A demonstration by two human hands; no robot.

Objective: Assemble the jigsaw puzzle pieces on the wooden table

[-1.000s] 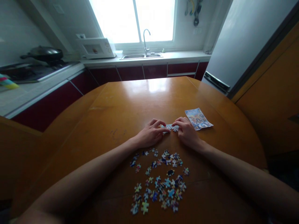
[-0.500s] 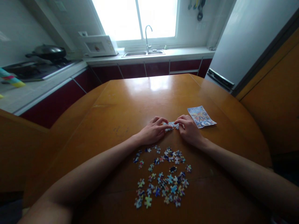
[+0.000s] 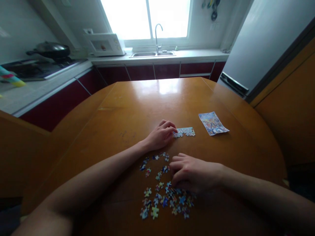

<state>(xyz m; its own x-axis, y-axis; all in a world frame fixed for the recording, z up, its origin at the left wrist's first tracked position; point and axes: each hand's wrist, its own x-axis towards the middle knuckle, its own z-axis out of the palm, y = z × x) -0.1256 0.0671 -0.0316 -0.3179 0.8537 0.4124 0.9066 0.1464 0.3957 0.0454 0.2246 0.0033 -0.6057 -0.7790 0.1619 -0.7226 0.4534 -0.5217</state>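
Note:
My left hand (image 3: 161,135) rests on the table with bent fingers, its fingertips on the left end of a strip of joined jigsaw puzzle pieces (image 3: 185,131). The strip is pale blue and white, with a straight far edge and a notched near edge. Lower down, my right hand (image 3: 190,172) hovers over or touches the loose puzzle pieces (image 3: 163,200). Its fingers bend downward, with thumb and forefinger apart, and nothing shows between them. The hand covers part of the pile. More loose pieces (image 3: 161,156) lie just below my left hand.
A creased printed picture sheet (image 3: 213,123) lies right of the strip on the wooden table (image 3: 137,108). Beyond the table are a sink (image 3: 152,54), a white microwave (image 3: 105,44) and a wok (image 3: 51,50) on the stove. A fridge (image 3: 258,42) stands at right.
My right hand has left the joined strip and moved down toward me, over the loose pieces. The strip's right part is now uncovered. My left hand stays at its left end.

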